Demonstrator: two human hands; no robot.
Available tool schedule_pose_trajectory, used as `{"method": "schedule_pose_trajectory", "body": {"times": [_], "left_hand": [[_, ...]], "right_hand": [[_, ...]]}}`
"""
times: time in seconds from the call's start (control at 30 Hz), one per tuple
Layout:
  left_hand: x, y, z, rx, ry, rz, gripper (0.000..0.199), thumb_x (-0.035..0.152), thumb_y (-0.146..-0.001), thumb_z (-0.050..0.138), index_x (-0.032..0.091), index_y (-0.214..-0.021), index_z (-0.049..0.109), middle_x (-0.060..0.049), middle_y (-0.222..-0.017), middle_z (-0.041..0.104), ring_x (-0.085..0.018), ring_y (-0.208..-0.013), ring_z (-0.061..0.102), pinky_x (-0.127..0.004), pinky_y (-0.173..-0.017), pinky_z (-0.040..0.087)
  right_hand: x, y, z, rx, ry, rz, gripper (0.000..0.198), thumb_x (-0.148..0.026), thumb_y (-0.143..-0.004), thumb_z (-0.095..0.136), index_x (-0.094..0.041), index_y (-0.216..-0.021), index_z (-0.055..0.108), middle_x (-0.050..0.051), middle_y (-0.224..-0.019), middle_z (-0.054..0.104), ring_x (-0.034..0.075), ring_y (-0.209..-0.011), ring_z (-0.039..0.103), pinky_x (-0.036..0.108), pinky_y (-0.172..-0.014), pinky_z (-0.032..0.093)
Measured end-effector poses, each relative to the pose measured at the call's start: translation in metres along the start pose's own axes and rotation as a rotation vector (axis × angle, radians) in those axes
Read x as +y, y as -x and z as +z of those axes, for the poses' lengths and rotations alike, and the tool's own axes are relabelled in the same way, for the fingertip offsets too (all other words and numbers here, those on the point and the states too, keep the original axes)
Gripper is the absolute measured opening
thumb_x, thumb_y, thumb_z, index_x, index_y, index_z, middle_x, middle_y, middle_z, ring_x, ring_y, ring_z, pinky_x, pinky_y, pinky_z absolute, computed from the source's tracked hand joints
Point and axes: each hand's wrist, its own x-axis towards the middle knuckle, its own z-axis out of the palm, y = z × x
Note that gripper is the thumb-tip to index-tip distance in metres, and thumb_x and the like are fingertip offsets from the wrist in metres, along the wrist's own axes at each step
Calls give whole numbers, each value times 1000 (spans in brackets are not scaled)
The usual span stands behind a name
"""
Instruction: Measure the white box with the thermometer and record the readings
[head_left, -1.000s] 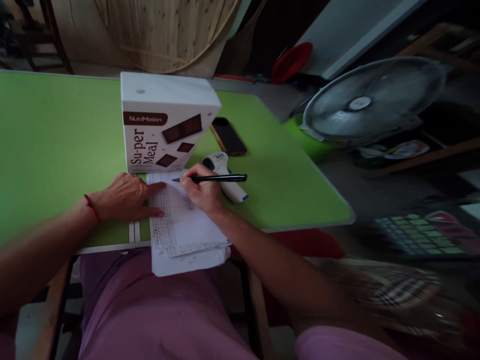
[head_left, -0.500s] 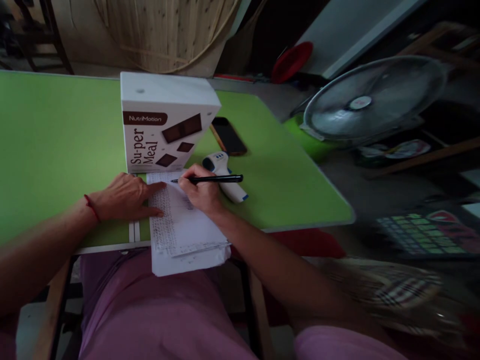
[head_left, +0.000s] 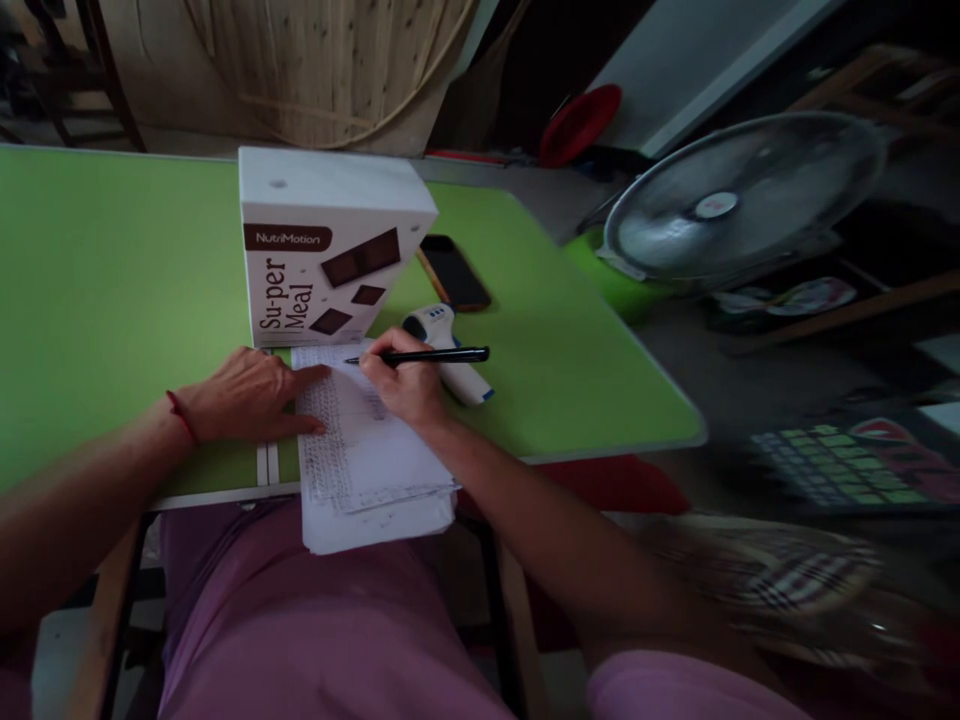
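A stack of white paper sheets lies at the front edge of the green table, its lower end hanging over the edge. Small handwriting fills the left part of the top sheet. My right hand is closed round a black pen, whose tip points left at the upper part of the sheet. My left hand rests palm down at the left, with its index finger and thumb spread onto the paper's left side. Directly behind the paper stands a white NutriMotion Su-per Meal box.
A white infrared thermometer lies just right of my right hand, partly hidden by it. Farther back is a smartphone on the green table. A large fan stands beyond the table's right side.
The pen and my right hand have shifted very slightly to the right along the sheet. My left hand keeps its place on the paper.
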Motion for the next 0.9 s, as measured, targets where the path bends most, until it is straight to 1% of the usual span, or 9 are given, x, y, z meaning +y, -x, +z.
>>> {"method": "schedule_pose_trajectory", "body": {"times": [0.23, 0.47, 0.7, 0.9], "left_hand": [[0, 0, -1, -1, 25, -3, 63, 60, -103, 56, 15, -147, 59, -9, -74, 70, -28, -68, 69, -33, -62, 41], [-2, 0, 3, 21, 39, 6, 65, 59, -102, 56, 14, -148, 58, -10, -74, 70, -28, -65, 68, -35, -66, 46], [-2, 0, 2, 24, 38, 1, 63, 59, -102, 56, 14, -146, 60, -8, -70, 68, -27, -64, 66, -34, -64, 44], [-1, -2, 3, -3, 21, 2, 63, 61, -104, 54, 17, -149, 57, -7, -72, 69, -30, -69, 68, -34, -62, 41]], "right_hand": [[-5, -1, -1, 4, -7, 5, 16, -32, -78, 62, -27, -69, 51, -3, -60, 56, 16, -57, 51, 33, -61, 50], [-5, 0, -1, -20, -3, 24, 17, -30, -77, 62, -26, -69, 48, -4, -58, 53, 15, -56, 49, 31, -59, 48], [-4, 0, -1, -15, -26, 0, 17, -30, -81, 64, -27, -71, 51, -3, -61, 57, 16, -58, 54, 32, -62, 52], [-4, 2, 2, 30, -61, -30, 15, -32, -81, 62, -26, -71, 54, -3, -60, 58, 16, -56, 55, 32, -60, 50]]}}
